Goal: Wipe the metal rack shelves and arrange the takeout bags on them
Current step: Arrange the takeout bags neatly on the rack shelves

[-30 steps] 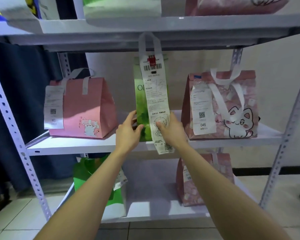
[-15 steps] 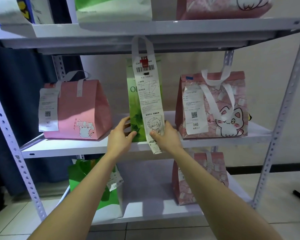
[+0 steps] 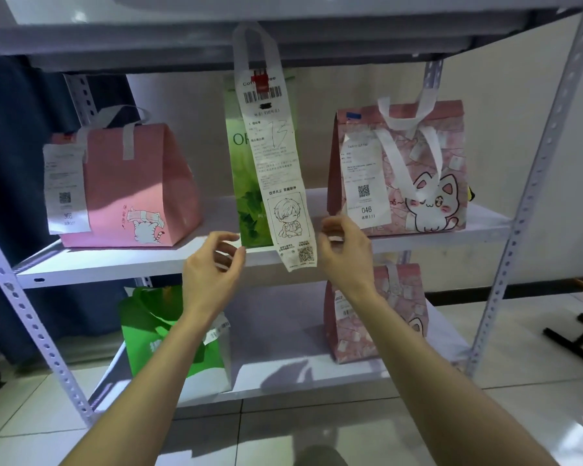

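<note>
A: Reaching toward the middle shelf (image 3: 115, 264), both hands empty: left hand (image 3: 212, 264) and right hand (image 3: 344, 253) loosely curled, fingers apart, gripping nothing, just short of the shelf's front edge.

B: And between them?

A: Green takeout bag (image 3: 249, 183), upright at the front of the shelf, just beyond the fingertips and not touched. Long receipt (image 3: 283, 183) hanging down its face, tail dangling past the shelf lip between the two hands.

B: Risks from here?

A: Likely a snag: a finger catching the receipt could tug the tall, narrow bag forward off the edge. Also a topple if nudged from one side only.

B: Further back?

A: Plain pink bag (image 3: 135, 186) to the left, cat-print pink bag (image 3: 418, 169) to the right, both well apart from the hands. More bags on the lower shelf (image 3: 283, 351).
</note>
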